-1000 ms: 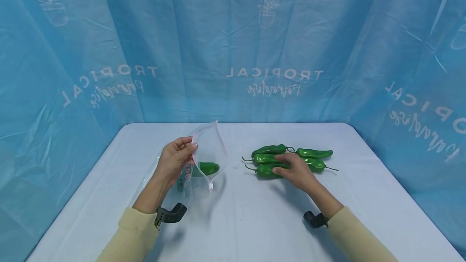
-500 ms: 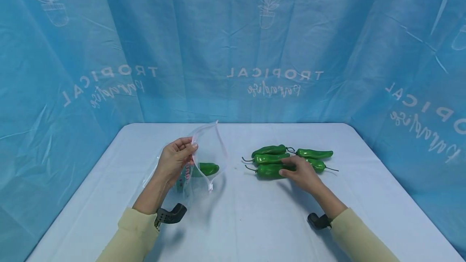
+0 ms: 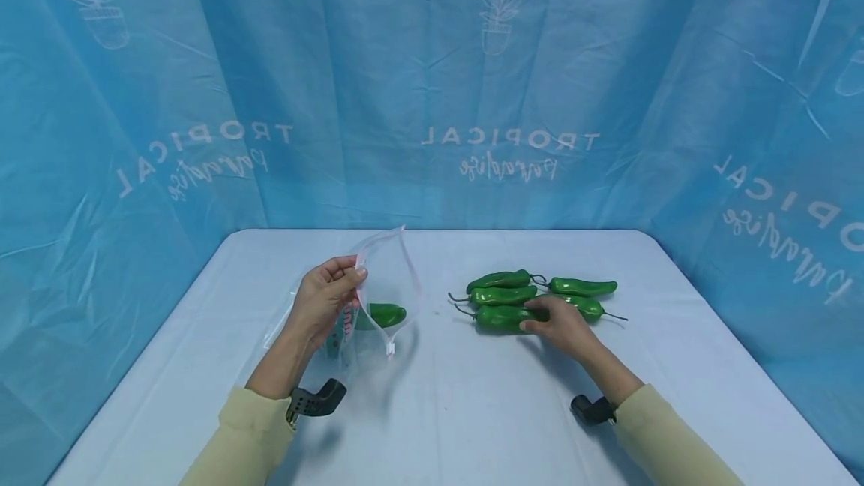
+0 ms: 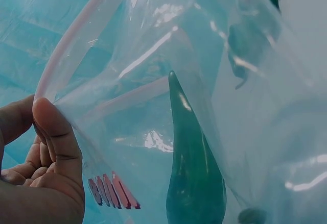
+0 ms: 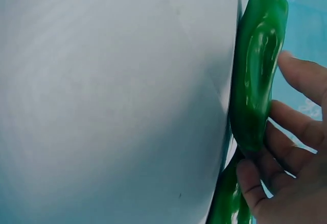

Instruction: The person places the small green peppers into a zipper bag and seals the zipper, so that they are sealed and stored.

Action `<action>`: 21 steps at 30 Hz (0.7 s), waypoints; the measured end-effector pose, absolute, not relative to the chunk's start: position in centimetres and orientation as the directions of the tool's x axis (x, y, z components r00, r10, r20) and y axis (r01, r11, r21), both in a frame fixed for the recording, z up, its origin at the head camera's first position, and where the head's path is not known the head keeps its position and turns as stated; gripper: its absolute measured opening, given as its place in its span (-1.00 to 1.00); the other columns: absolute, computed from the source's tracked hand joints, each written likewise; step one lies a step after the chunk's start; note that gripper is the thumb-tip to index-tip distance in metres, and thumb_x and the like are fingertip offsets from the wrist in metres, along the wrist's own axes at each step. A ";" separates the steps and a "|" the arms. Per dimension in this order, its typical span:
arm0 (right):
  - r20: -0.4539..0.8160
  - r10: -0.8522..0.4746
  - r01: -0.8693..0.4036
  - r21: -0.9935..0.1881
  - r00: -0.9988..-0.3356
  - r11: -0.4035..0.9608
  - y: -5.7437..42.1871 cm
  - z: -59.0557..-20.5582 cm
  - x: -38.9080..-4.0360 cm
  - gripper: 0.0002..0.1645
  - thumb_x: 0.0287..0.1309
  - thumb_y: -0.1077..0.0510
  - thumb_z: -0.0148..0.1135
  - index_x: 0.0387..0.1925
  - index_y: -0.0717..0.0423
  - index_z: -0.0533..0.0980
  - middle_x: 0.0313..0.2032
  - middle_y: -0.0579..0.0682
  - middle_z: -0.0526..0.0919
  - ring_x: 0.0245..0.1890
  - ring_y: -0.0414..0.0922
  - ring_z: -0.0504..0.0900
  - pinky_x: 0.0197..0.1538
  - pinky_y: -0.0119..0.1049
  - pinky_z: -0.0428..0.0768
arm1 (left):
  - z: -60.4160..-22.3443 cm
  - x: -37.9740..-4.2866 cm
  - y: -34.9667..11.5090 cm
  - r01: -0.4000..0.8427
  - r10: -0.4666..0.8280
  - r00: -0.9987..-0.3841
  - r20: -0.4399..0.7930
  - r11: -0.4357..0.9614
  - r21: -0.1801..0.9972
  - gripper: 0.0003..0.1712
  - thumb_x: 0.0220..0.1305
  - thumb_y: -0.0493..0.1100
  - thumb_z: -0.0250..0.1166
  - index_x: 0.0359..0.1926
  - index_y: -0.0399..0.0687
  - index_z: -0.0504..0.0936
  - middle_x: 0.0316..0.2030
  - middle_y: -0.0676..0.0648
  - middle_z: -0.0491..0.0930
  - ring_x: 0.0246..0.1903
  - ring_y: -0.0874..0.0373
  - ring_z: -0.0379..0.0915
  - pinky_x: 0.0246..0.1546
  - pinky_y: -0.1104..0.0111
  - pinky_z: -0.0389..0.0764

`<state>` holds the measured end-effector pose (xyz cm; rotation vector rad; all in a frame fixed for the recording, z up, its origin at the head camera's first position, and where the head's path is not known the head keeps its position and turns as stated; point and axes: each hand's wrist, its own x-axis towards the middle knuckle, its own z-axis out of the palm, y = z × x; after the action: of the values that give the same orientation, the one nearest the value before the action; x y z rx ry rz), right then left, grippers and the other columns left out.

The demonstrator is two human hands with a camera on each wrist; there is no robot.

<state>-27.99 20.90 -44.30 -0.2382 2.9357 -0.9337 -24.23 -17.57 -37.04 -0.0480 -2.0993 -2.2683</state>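
My left hand (image 3: pixel 331 295) pinches the rim of a clear zip bag (image 3: pixel 391 261) between thumb and fingers, and the bag's mouth gapes toward the right. Inside the bag lies a green chili pepper (image 3: pixel 386 314); the left wrist view shows that pepper (image 4: pixel 194 168) through the plastic, near red print. My right hand (image 3: pixel 560 323) holds the right end of the nearest green chili pepper (image 3: pixel 501 318), thumb on the near side and fingers on the far side. In the right wrist view this pepper (image 5: pixel 260 66) lies along the fingertips, its stem end away from the hand.
Behind the held pepper lie more green chili peppers, one in the middle (image 3: pixel 502 296), one at the back (image 3: pixel 499 280), and others at the right (image 3: pixel 583 286). A white table (image 3: pixel 432 411) bears everything, with a blue printed curtain (image 3: pixel 432 96) around it.
My right hand has shifted slightly right along the nearest pepper to its right end, uncovering more of the middle pepper. The left hand and bag stay in place.
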 end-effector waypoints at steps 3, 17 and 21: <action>-0.024 -0.162 -0.120 -0.568 -0.986 0.815 21.1 -44.5 -28.1 -0.42 0.07 -0.04 0.32 0.12 0.08 0.49 0.19 0.18 0.47 0.27 0.20 0.35 0.27 0.15 0.34 | -37.0 -24.2 -17.6 0.059 -0.016 -0.998 0.058 -0.075 0.995 -0.52 0.24 -0.09 0.27 0.08 -0.26 0.41 -0.36 0.12 0.53 -0.55 0.33 0.44 -0.48 0.58 0.57; -0.041 -0.168 -0.118 -0.555 -0.985 0.823 21.3 -45.1 -28.2 -0.51 0.11 0.10 0.29 0.11 0.08 0.50 0.16 0.17 0.51 0.22 0.17 0.42 0.20 0.09 0.43 | -37.0 -24.3 -17.6 0.062 -0.020 -0.998 0.061 -0.070 0.996 -0.49 0.23 -0.08 0.29 0.09 -0.27 0.40 -0.35 0.12 0.53 -0.53 0.33 0.44 -0.48 0.58 0.57; -0.042 -0.166 -0.115 -0.558 -0.985 0.822 21.4 -45.2 -28.2 -0.52 0.12 0.10 0.29 0.10 0.08 0.50 0.15 0.17 0.51 0.21 0.16 0.43 0.20 0.09 0.44 | -37.1 -24.3 -17.6 0.071 -0.011 -0.997 0.071 -0.075 0.995 -0.49 0.22 -0.07 0.29 0.09 -0.27 0.40 -0.35 0.11 0.53 -0.54 0.32 0.44 -0.48 0.58 0.57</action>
<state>-28.15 21.37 -45.18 -0.2254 2.9135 -0.8834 -24.26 -17.61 -37.11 -0.0685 -2.0975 -2.2615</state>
